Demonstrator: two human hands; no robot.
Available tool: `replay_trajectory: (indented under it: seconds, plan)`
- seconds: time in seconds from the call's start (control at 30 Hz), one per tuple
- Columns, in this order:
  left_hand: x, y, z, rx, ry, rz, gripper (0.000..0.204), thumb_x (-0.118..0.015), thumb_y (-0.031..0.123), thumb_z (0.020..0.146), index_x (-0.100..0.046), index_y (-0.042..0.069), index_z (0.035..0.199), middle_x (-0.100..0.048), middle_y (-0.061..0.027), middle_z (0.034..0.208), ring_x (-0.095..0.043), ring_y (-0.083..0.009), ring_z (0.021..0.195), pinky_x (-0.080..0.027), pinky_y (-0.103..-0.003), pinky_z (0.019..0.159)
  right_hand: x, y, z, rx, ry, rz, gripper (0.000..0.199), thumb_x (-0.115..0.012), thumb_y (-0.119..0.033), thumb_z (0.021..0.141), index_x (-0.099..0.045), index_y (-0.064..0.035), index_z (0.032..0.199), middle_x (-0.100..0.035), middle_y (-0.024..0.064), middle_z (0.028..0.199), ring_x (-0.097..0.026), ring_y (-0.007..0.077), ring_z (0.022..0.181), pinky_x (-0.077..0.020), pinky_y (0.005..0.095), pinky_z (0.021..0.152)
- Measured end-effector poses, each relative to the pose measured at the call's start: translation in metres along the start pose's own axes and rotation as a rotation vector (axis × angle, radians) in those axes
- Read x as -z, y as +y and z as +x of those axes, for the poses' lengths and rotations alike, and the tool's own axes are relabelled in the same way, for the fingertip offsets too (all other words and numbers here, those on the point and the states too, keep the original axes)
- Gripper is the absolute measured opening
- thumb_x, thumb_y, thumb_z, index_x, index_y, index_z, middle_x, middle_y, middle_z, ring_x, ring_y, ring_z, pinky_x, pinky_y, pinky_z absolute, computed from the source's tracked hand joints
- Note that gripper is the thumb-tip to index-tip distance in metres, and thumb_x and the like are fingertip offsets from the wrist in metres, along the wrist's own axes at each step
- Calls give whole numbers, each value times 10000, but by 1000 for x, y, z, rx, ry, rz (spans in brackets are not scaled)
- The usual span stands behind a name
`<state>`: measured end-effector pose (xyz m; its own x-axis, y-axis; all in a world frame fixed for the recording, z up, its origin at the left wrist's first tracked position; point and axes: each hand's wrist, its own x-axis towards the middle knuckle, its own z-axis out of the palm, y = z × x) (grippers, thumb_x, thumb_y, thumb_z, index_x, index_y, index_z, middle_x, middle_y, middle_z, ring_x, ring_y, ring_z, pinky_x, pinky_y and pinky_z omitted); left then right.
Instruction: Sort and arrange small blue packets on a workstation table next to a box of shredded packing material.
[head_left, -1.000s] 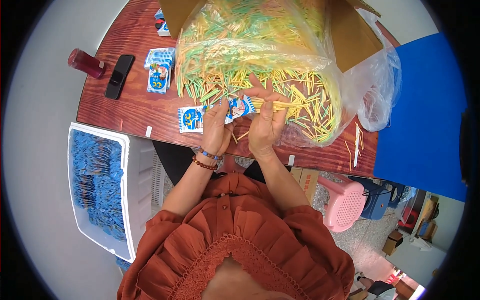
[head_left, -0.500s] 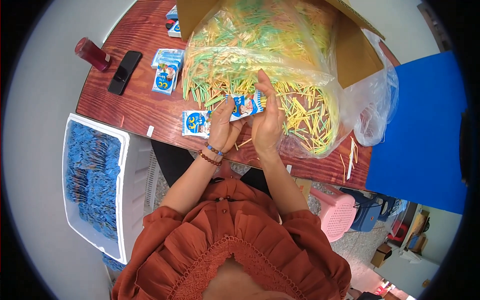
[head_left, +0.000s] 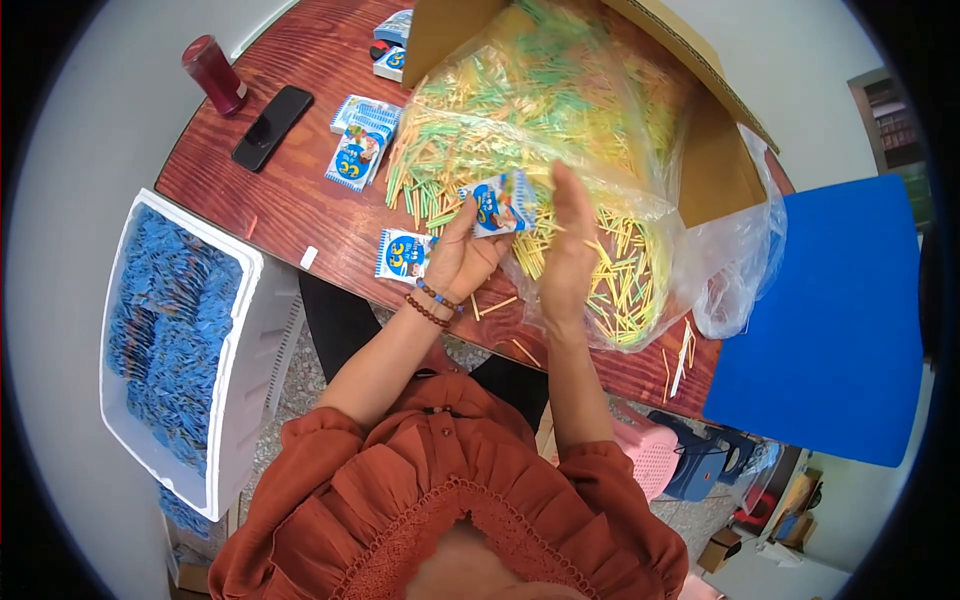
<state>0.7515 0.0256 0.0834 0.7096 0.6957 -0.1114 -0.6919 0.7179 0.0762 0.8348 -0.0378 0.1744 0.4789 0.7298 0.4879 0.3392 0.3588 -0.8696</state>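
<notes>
My left hand (head_left: 468, 248) pinches a small blue-and-white packet (head_left: 499, 206) between thumb and fingers, tilted above the table edge. My right hand (head_left: 568, 255) stands just right of it, slightly blurred. Its fingers point up and away, with nothing seen in them. Under and beyond both hands lie many thin yellow, green and orange sticks (head_left: 625, 270), spilling out of a clear plastic bag (head_left: 560, 165). Another such packet (head_left: 402, 256) lies flat beside my left wrist. More packets (head_left: 358, 158) are stacked farther left.
A cardboard box (head_left: 715, 170) holds the bag at the back. Left on the wooden table (head_left: 210, 165) are a black phone (head_left: 272, 128) and a red jar (head_left: 214, 75). A white foam bin (head_left: 240, 330) of blue packets stands lower left; a blue panel (head_left: 820, 320) is at right.
My right hand has come away from the packet and moved a little right. The left hand keeps hold of the packet. The whole view has shifted and turned slightly.
</notes>
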Motion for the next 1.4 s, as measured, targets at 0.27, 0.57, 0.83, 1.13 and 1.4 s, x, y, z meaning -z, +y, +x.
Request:
replay_trajectory:
  seconds: [0.27, 0.57, 0.83, 1.13, 1.4]
  plan:
    - [6, 31, -2, -78, 6, -88, 302, -516, 271, 970, -537, 83, 1206, -621, -73, 1177, -571, -230, 1116, -431, -440, 1013, -16, 20, -1, -497, -193, 13, 326, -579, -64, 907, -525, 19, 1218, -401, -62, 641, -379, 46, 568, -368, 203, 539]
    - [27, 125, -41, -630, 302, 517, 211, -556, 139, 952, -572, 6, 1115, -628, -82, 1070, -623, -179, 963, -524, -351, 836, -120, 75, 44, -515, -446, 97, 253, -662, -205, 859, -679, 35, 937, -697, 90, 801, -626, 96, 734, -475, 263, 630]
    - [46, 161, -39, -858, 519, 1790, 267, -650, 100, 838, -615, 31, 1094, -588, -105, 1047, -603, -221, 894, -480, -334, 777, -170, 106, 65, -317, -483, -524, 401, -684, -366, 790, -675, 2, 951, -681, 198, 887, -658, 331, 799, -489, 408, 738]
    - [51, 156, -31, -938, 592, 1987, 313, -651, 159, 825, -594, 39, 1109, -582, -140, 1074, -532, -305, 1028, -378, -406, 908, -36, 72, 11, -442, -803, -504, 328, -712, -298, 744, -638, -38, 930, -647, 141, 841, -629, 319, 830, -474, 414, 722]
    - [47, 160, -37, -868, 495, 1891, 260, -621, 103, 875, -609, -12, 1108, -606, -125, 1053, -590, -235, 994, -465, -319, 843, -21, 89, -12, -102, -679, -612, 175, -670, -233, 808, -678, -60, 834, -626, 89, 785, -620, 257, 738, -480, 342, 658]
